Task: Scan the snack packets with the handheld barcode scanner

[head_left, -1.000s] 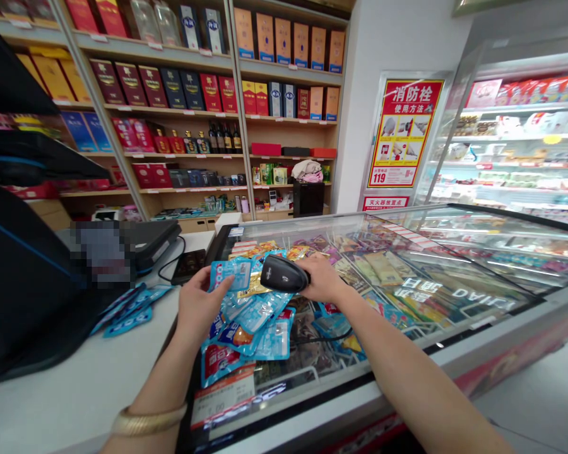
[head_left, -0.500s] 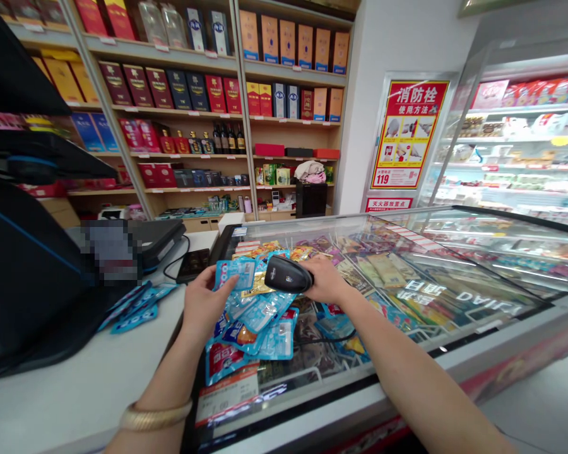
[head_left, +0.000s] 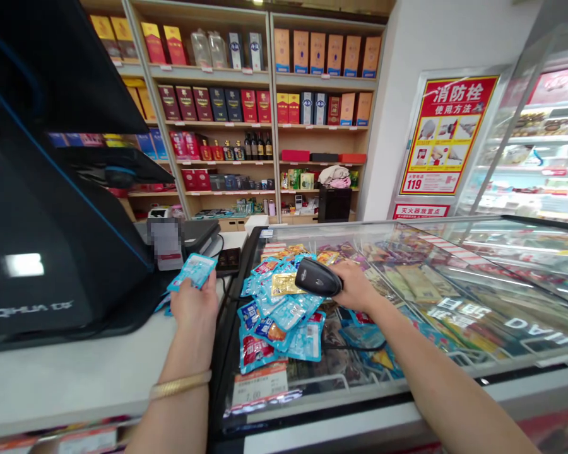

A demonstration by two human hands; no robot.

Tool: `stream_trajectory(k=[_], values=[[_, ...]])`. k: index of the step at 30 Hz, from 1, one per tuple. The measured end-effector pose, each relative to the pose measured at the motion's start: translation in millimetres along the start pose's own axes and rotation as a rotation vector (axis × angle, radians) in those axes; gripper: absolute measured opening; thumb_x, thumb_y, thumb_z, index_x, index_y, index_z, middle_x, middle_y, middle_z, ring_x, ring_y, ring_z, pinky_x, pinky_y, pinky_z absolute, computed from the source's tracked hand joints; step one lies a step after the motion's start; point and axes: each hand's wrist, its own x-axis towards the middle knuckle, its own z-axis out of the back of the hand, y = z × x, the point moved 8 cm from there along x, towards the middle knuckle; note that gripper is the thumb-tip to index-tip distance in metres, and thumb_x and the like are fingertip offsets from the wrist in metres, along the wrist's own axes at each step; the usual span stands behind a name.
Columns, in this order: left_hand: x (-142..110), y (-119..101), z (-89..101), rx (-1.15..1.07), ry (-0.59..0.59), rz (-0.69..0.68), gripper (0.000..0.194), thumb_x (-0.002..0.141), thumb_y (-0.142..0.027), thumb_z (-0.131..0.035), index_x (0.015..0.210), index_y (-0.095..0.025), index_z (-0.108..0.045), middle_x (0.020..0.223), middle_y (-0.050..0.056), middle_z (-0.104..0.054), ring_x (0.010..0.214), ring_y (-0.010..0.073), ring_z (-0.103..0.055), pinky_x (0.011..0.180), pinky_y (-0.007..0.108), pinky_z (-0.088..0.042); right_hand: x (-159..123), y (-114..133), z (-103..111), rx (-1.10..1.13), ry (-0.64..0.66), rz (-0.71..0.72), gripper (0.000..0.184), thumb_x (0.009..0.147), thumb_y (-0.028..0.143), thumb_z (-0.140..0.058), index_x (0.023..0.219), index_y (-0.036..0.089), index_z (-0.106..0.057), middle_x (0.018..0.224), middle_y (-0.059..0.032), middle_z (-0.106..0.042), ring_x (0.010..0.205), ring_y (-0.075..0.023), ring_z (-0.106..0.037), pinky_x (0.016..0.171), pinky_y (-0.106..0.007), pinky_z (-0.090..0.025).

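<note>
Left hand pinches packet left of freezer; right hand grips scanner over freezer; pile atop freezer.

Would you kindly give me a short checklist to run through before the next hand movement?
1. Left hand holding a packet: ok.
2. Right hand gripping the scanner: ok.
3. Pile resting on the glass: ok.
4. Scanner clear of the pile: cannot tell; it overlaps the pile in this view.
5. Other packets on the counter fully visible: not ok; the left hand and its packet partly hide them.
</note>
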Motion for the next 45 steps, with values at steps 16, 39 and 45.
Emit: stream_trajectory(k=[16, 39, 45], values=[[-3.0, 4.9, -11.0, 0.189, 0.226, 0.030, 0.021, 0.066, -0.016, -0.058, 0.086, -0.022, -0.056, 0.103, 0.009, -0.068, 0.102, 0.0193, -0.067, 0.090, 0.035, -0.056, -0.4, -7.2, 1.0, -0.040, -0.007, -0.040, 0.013, 0.069, 0.024, -0.060, 0.081, 0.021, -0.064, 0.072, -0.0023, -0.069, 0.073, -0.0200, -0.063, 0.071, -0.029, -0.033], [-116.8, 75.7, -76.2, 1.363, 1.073, -0.711, 0.065, 0.069, -0.041, -0.070, 0.128, -0.019, -0.057, 0.127, 0.014, -0.061, 0.120, 0.0314, -0.056, 0.104, 0.043, -0.041, 0.9, -26.7, 14.7, -0.126, -0.040, -0.182, 0.017, 0.072, 0.030, -0.069, 0.087, 0.021, -0.068, 0.078, -0.0038, -0.073, 0.077, -0.0212, -0.066, 0.070, -0.028, -0.036], [-117.9, 56.0, -75.6, 1.230, 0.947, -0.673, 0.044, 0.067, -0.030, -0.068, 0.110, -0.022, -0.066, 0.106, 0.009, -0.066, 0.100, 0.0280, -0.064, 0.091, 0.039, -0.049, 0.8, -26.9, 14.6, -0.111, -0.046, -0.190, 0.018, 0.072, 0.032, -0.068, 0.087, 0.021, -0.068, 0.079, -0.0036, -0.073, 0.079, -0.0215, -0.066, 0.072, -0.028, -0.036]])
